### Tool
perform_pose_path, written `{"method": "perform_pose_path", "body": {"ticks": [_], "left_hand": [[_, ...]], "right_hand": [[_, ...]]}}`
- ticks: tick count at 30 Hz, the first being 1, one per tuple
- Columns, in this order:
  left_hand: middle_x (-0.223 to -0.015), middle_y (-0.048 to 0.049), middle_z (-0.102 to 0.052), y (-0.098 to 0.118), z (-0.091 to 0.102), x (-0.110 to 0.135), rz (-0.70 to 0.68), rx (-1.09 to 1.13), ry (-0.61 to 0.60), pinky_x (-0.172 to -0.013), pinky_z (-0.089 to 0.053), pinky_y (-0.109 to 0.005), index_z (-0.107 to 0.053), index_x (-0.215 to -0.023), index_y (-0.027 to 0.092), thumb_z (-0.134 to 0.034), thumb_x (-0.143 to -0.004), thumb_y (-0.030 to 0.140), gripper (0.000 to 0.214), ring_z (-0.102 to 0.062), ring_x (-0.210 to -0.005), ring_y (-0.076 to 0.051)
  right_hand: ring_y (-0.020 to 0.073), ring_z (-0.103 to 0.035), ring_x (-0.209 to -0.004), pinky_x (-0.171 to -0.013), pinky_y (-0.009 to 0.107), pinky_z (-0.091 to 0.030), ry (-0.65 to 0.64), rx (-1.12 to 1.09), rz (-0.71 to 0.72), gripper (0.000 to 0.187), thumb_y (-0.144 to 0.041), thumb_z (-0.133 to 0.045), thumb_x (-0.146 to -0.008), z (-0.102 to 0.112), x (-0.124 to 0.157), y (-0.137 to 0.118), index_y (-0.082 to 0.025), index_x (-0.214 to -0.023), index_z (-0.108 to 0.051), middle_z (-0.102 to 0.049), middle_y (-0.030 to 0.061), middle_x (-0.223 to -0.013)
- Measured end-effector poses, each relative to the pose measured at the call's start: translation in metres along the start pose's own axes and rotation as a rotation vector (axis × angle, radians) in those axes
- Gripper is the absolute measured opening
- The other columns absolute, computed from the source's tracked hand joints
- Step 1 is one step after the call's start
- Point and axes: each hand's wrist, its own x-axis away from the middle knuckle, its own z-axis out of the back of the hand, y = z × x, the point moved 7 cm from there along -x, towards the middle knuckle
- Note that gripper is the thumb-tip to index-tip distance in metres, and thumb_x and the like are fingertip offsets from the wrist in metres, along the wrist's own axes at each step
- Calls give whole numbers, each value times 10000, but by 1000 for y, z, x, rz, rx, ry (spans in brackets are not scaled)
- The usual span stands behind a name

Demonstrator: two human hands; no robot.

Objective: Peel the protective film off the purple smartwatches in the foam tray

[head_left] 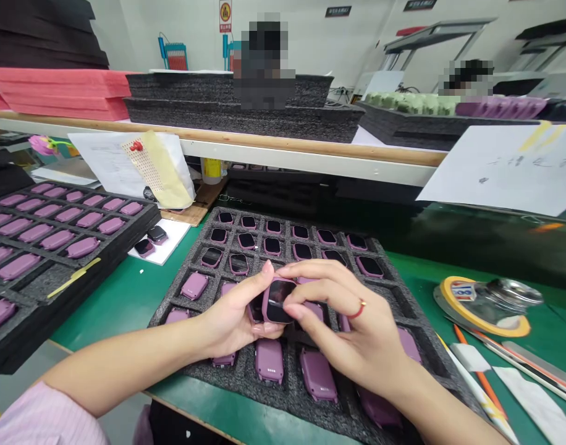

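Above a dark foam tray (190,318), a purple smartwatch case (278,300) with a glossy black screen is held tilted between both hands. My left hand (239,306) is closed around its left side, thumb at the top edge. The fingers of my right hand (352,309) are bent over it, with thumb and fingertips touching the screen and right edge. Another dark, shiny face shows beside my left fingers; I cannot tell whether it is held. Black-screened watches (272,246) fill the far tray rows. Purple cases (269,360) lie back up in the near rows.
At left stands a second foam tray (63,275) of purple cases. Two watches (157,233) rest on white paper between the trays. On the right lie a yellow tape roll (484,321), a metal-topped bottle (512,293) and an orange pen (482,371). A shelf (283,157) crosses behind, with foam stacks.
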Motion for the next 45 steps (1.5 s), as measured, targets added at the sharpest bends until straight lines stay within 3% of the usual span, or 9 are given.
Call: {"method": "perform_pose_path", "body": {"ticks": [6,9,13,18,26,30,35,39,45], "left_hand": [[-783,-74,-682,0,-6,2,17,-38,-65,-468,-226,-213,-697,-978,113,-624,-890,561,463,-385,-413,-27],[-787,-71,-684,0,-7,3,19,-29,-77,-472,-224,-215,-712,-974,120,-634,-883,559,455,-412,-423,-31],[-805,-76,-688,0,-8,4,20,-23,-99,-468,-207,-215,-719,-975,124,-635,-884,556,449,-433,-434,-34],[-828,-87,-696,0,-6,4,23,-7,-96,-467,-223,-210,-711,-1007,127,-647,-877,556,452,-451,-440,-38],[-643,5,-548,2,-6,3,17,33,-40,-434,-257,-174,-690,-885,125,-734,-801,560,445,-457,-461,-53],[-707,-1,-541,0,-3,3,42,13,-11,-440,-286,-161,-697,-934,105,-751,-765,592,518,-444,-480,-37],[-669,33,-486,2,-1,3,-22,-81,15,-413,-224,-150,-667,-875,113,-769,-722,626,545,-373,-458,-18],[-620,43,-478,2,-5,3,-83,-245,-17,-411,-200,-165,-615,-822,132,-706,-761,669,548,-332,-442,-23],[-508,54,-455,1,0,3,-72,-255,33,-408,-216,-189,-631,-814,130,-644,-776,724,596,-302,-403,-38]], "right_hand": [[111,-666,-549,-553,250,-594,383,-296,-315,103,-201,-679,-909,27,6,30,-234,-812,-683,-729,9,-824],[148,-753,-668,-664,262,-655,433,-416,-401,48,-256,-706,-902,26,8,42,-231,-862,-696,-769,24,-882],[191,-758,-986,-910,304,-635,412,-435,-387,139,-183,-723,-877,22,8,44,-242,-1001,-699,-780,32,-1039],[176,-769,-844,-812,309,-663,396,-234,-203,175,-87,-699,-868,29,6,30,-253,-915,-731,-781,7,-907],[224,-738,-997,-874,352,-641,-39,127,320,403,-5,-727,-801,16,11,-20,-180,-1163,-700,-786,66,-1057],[203,-699,-1101,-958,339,-601,-154,136,307,377,-36,-671,-870,8,17,-21,-171,-1222,-660,-768,46,-1143],[202,-702,-892,-817,365,-587,-24,195,382,243,-136,-730,-864,3,12,-27,-178,-1099,-683,-782,48,-948],[177,-579,-696,-656,363,-509,-76,165,129,570,-392,-766,-846,-7,5,-12,-144,-1313,-553,-649,21,-776],[176,-618,-820,-758,339,-503,-76,-33,-22,464,-266,-801,-801,-8,5,-1,-202,-1208,-588,-692,28,-929]]}}
